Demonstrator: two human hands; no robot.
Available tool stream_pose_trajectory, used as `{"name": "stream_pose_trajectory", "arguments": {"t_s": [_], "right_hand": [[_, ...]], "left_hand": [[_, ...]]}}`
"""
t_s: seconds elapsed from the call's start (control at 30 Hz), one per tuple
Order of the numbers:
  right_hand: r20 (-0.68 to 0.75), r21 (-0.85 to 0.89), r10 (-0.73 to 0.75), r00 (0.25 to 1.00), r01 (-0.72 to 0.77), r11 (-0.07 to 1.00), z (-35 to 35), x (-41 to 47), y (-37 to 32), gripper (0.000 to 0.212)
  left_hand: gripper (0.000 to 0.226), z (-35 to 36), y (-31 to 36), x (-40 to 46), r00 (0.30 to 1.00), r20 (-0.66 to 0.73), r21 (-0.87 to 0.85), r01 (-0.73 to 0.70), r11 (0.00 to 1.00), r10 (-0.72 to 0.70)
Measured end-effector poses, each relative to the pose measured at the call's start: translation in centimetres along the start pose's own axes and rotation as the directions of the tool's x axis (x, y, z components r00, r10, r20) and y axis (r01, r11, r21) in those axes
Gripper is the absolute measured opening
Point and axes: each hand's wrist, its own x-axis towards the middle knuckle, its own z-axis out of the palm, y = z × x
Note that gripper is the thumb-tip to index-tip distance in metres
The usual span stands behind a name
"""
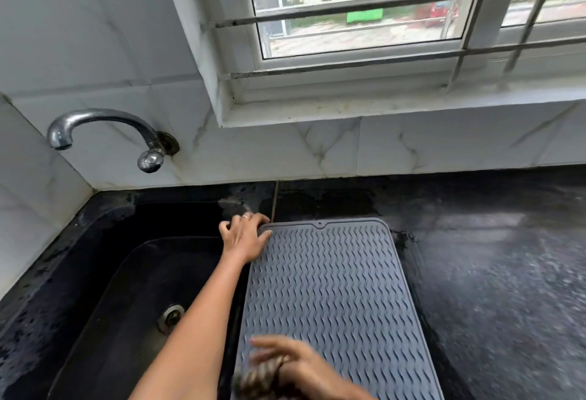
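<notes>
1. Currently the left hand (242,238) grips the far left corner of the grey ribbed silicone drying mat (333,288), with the thumb on top and the fingers curled round the corner's edge.
2. The right hand (295,364) lies over the mat's near left end. It is too blurred to tell whether it presses, holds or only hovers. A brown twisted strand (260,379), perhaps a braid of hair, hangs just beside it.
3. The mat lies flat on the black table (491,272), stretching between the two hands and out to their right. Its left edge runs along the lip of the sink (104,272), which opens to the left of both hands.
4. As I judge it, a pull towards the left could carry that edge over the lip, and the limp silicone would sag into the basin.
5. A wet-looking patch shows on the table just beyond the left hand. On it the mat could slide askew rather than sit square.
6. One hand tugging harder than the other would likely buckle or skew the mat.
7. The strand could get caught under the right hand.
</notes>
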Motion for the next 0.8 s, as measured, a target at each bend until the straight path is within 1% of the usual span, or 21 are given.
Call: {"name": "stream_pose_trajectory", "arguments": {"t_s": [0.03,0.07,0.1,0.13,0.17,0.2,0.23,0.27,0.3,0.33,0.37,0.4,0.43,0.5,0.57,0.6,0.63,0.67,0.7,0.73,0.8], "right_hand": [[-0.058,0.069,0.044,0.997,-0.039,0.997,-0.8,-0.3,-0.3,0.069],[-0.119,0.165,0.087,0.989,-0.066,0.984,-1.7,-0.4,-0.4,0.067],[-0.151,0.284,0.12,0.981,-0.073,0.956,-2.7,-0.9,-0.7,0.059],[-0.143,0.432,0.151,0.978,-0.076,0.899,-3.7,-1.3,-0.8,0.045],[-0.121,0.564,0.171,0.978,-0.074,0.822,-4.5,-1.9,-1.1,0.035],[-0.111,0.648,0.19,0.975,-0.075,0.758,-5.1,-2.4,-1.5,0.03],[-0.096,0.706,0.208,0.973,-0.08,0.703,-5.7,-2.8,-1.7,0.032],[-0.102,0.747,0.229,0.968,-0.078,0.66,-6.2,-3.0,-2.0,0.034],[-0.109,0.784,0.232,0.967,-0.06,0.618,-6.7,-3.3,-2.3,0.035],[-0.131,0.794,0.228,0.965,-0.036,0.607,-6.9,-3.7,-2.7,0.035],[-0.14,0.796,0.21,0.967,-0.016,0.605,-7.1,-4.1,-3.0,0.037],[-0.151,0.791,0.185,0.971,0.007,0.611,-7.0,-4.7,-3.2,0.038],[-0.177,0.779,0.156,0.972,0.041,0.625,-7.0,-5.2,-3.5,0.036],[-0.259,0.734,0.085,0.962,0.139,0.665,-6.9,-6.3,-4.0,0.03],[-0.309,0.675,0.001,0.951,0.218,0.705,-6.4,-7.7,-4.7,0.028],[-0.324,0.618,-0.032,0.946,0.237,0.75,-6.0,-8.2,-5.0,0.028],[-0.344,0.515,-0.066,0.937,0.248,0.821,-5.7,-8.6,-5.0,0.028],[-0.374,0.352,-0.099,0.922,0.24,0.905,-5.2,-9.2,-5.1,0.029],[-0.409,0.169,-0.14,0.902,0.226,0.959,-4.8,-9.6,-5.1,0.033],[-0.438,0.049,-0.164,0.884,0.206,0.977,-4.4,-10.2,-5.2,0.04],[-0.474,0.015,-0.156,0.866,0.185,0.983,-4.0,-11.1,-5.9,0.049]], "left_hand": [[0.032,0.0,0.1,-0.8,1.0,0.003,-0.04,0.0,0.999,0.0],[0.031,-0.2,0.3,-1.6,1.0,0.007,-0.081,0.007,0.997,-0.007],[0.03,-0.7,0.6,-2.6,1.0,0.009,-0.129,0.019,0.991,-0.018],[0.029,-1.1,1.0,-3.4,0.999,0.021,-0.201,0.04,0.979,-0.036],[0.026,-1.9,1.6,-4.5,0.997,0.047,-0.309,0.07,0.948,-0.059],[0.025,-2.6,2.3,-5.5,0.992,0.096,-0.45,0.114,0.886,-0.079],[0.024,-3.4,3.0,-6.6,0.983,0.159,-0.593,0.166,0.788,-0.088],[0.026,-4.1,3.7,-7.8,0.968,0.236,-0.687,0.229,0.69,-0.087],[0.032,-4.9,4.4,-9.0,0.94,0.333,-0.724,0.309,0.617,-0.08],[0.04,-5.8,5.1,-10.4,0.899,0.434,-0.717,0.389,0.578,-0.066],[0.048,-6.4,5.6,-11.6,0.852,0.523,-0.694,0.451,0.561,-0.038],[0.053,-7.0,6.1,-12.8,0.816,0.577,-0.677,0.481,0.557,-0.003],[0.055,-7.4,6.6,-13.7,0.799,0.6,-0.678,0.485,0.552,0.034],[0.055,-7.9,7.8,-15.6,0.807,0.585,-0.718,0.467,0.516,0.084],[0.051,-8.1,9.5,-17.5,0.826,0.554,-0.759,0.448,0.473,0.106],[0.05,-8.2,10.4,-18.4,0.831,0.546,-0.771,0.445,0.456,0.111],[0.05,-8.0,11.3,-19.1,0.835,0.539,-0.783,0.447,0.432,0.113],[0.05,-7.9,12.2,-19.9,0.843,0.527,-0.797,0.446,0.408,0.108],[0.05,-7.8,13.0,-20.5,0.852,0.513,-0.811,0.442,0.384,0.102],[0.05,-7.7,13.9,-21.0,0.864,0.495,-0.824,0.433,0.367,0.091],[0.047,-7.7,15.2,-21.8,0.891,0.451,-0.854,0.414,0.314,0.052]]}}
